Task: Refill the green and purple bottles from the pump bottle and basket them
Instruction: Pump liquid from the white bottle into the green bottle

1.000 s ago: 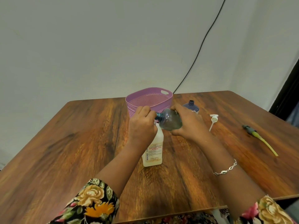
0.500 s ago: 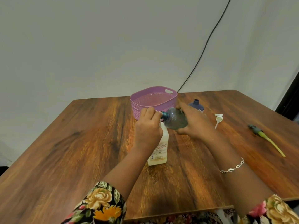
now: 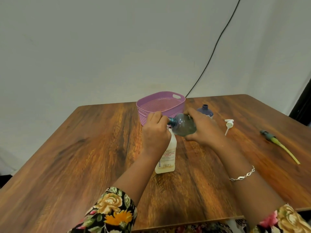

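My right hand (image 3: pixel 204 130) grips the green bottle (image 3: pixel 183 125), which lies tilted on its side with its neck pointing left. At that neck my left hand (image 3: pixel 155 130) has its fingers curled round the top of the white pump bottle (image 3: pixel 166 157), hiding that bottle's top. The white bottle stands upright on the table below the green one. Behind my right hand stands the purple bottle (image 3: pixel 205 111), uncapped. The purple basket (image 3: pixel 180 105) sits just beyond both hands.
A white pump head (image 3: pixel 228 125) lies on the wooden table (image 3: pixel 84 148) right of the bottles. Farther right lies a green-capped pump with a yellow tube (image 3: pixel 279 145). A black cable (image 3: pixel 217 47) runs down the wall behind the basket.
Both hands and the bottles keep the same pose. Only the camera has shifted a little, so the scene sits slightly further right in the frame.
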`<action>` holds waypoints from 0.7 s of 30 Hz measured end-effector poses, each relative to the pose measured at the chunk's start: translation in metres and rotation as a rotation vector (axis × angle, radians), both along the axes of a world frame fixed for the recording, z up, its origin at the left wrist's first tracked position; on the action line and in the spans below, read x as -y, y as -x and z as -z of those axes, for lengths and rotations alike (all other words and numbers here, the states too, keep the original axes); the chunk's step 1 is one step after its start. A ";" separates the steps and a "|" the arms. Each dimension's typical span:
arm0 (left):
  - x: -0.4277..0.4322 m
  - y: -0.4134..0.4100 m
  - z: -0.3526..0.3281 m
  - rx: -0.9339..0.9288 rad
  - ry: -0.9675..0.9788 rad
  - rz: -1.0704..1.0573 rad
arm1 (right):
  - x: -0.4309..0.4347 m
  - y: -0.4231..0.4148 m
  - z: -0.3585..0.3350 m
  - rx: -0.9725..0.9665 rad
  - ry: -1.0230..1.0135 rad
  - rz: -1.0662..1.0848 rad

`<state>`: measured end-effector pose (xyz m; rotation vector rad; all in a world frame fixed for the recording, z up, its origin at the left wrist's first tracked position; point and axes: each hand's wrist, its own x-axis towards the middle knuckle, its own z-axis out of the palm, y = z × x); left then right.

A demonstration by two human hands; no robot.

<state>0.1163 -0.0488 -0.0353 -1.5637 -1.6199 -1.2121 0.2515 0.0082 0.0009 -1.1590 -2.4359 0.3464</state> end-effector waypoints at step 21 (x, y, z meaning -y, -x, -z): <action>-0.006 0.002 -0.021 0.047 -0.019 0.042 | 0.000 -0.002 -0.008 -0.111 0.002 -0.006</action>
